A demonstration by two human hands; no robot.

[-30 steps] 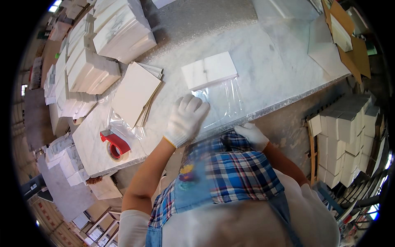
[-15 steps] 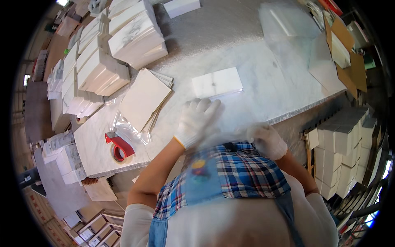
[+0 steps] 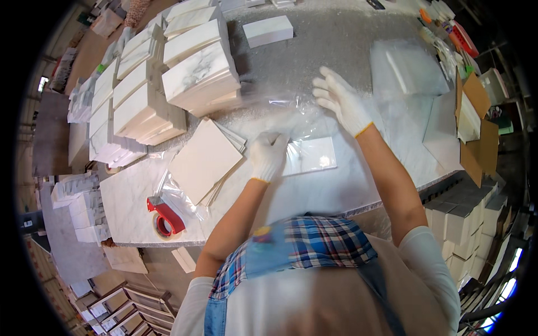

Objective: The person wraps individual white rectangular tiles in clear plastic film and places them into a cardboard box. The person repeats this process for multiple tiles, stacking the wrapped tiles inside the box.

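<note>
White marble-look tiles [image 3: 309, 157] lie flat on the pale tabletop in front of me, with clear plastic film [image 3: 288, 105] spread over them and beyond. My left hand [image 3: 268, 151], in a white knit glove, is closed at the left edge of the tiles and seems to pinch the film there. Beyond the tiles' right end, my right hand [image 3: 339, 99], also gloved, hovers over the film with its fingers stretched out and apart. Left of my left hand rests a short stack of cream square tiles [image 3: 205, 159], slightly fanned.
A red tape dispenser [image 3: 166, 217] lies near the front left edge. Tall stacks of marble-look tiles [image 3: 199, 73] fill the back left. One tile block [image 3: 268, 31] stands at the back. Clear plastic bags [image 3: 406, 67] and an opened cardboard box [image 3: 483, 134] are at right.
My right hand has gone from near my apron out to the far right of the tiles. Clear film now covers the tiles. My left hand has closed beside them.
</note>
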